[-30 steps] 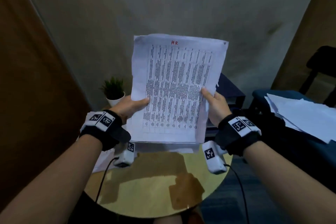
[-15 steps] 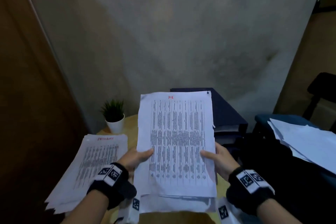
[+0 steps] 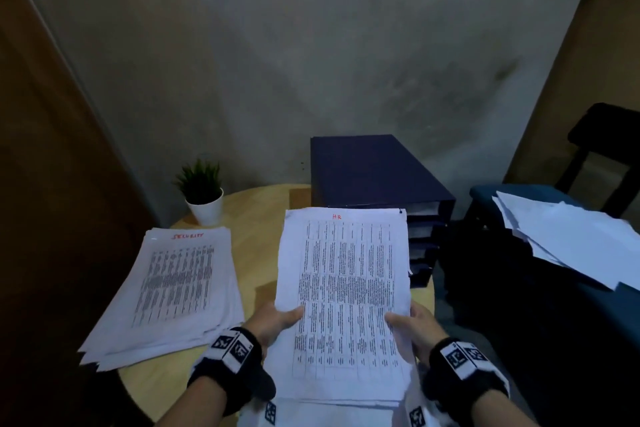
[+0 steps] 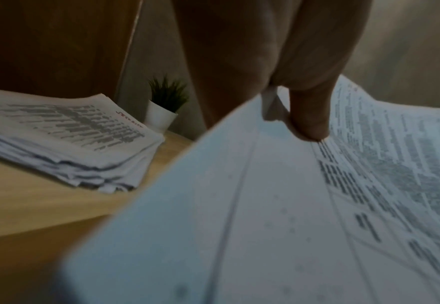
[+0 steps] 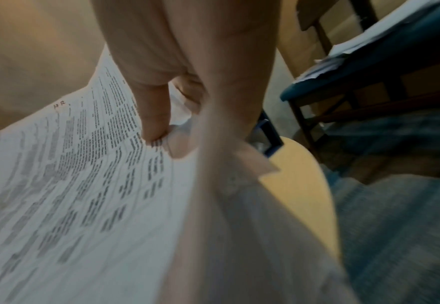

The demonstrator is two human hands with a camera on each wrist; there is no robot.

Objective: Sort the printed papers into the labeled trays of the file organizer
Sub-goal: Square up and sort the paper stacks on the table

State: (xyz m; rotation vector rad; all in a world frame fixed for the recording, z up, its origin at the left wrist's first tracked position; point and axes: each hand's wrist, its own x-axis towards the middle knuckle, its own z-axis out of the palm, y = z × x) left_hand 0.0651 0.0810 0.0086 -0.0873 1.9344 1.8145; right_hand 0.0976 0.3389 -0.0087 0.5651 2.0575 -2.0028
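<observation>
I hold a stack of printed papers headed "HR" (image 3: 343, 291) flat above the round wooden table (image 3: 256, 218). My left hand (image 3: 277, 321) pinches its left edge, thumb (image 4: 308, 119) on top. My right hand (image 3: 414, 326) grips the right edge, thumb (image 5: 152, 115) on the print. The dark blue file organizer (image 3: 374, 173) with stacked trays stands just beyond the stack's far edge. A second pile headed "SECURITY" (image 3: 173, 288) lies on the table at the left. The tray labels are not visible.
A small potted plant (image 3: 202, 194) stands at the table's back left, near the wall. A blue chair (image 3: 540, 288) at the right carries loose white sheets (image 3: 568, 239). A brown door panel (image 3: 52, 184) runs along the left.
Both hands have lowered the HR stack from upright in front of the face to nearly flat over the table. The view has tilted, showing the organizer and the SECURITY pile.
</observation>
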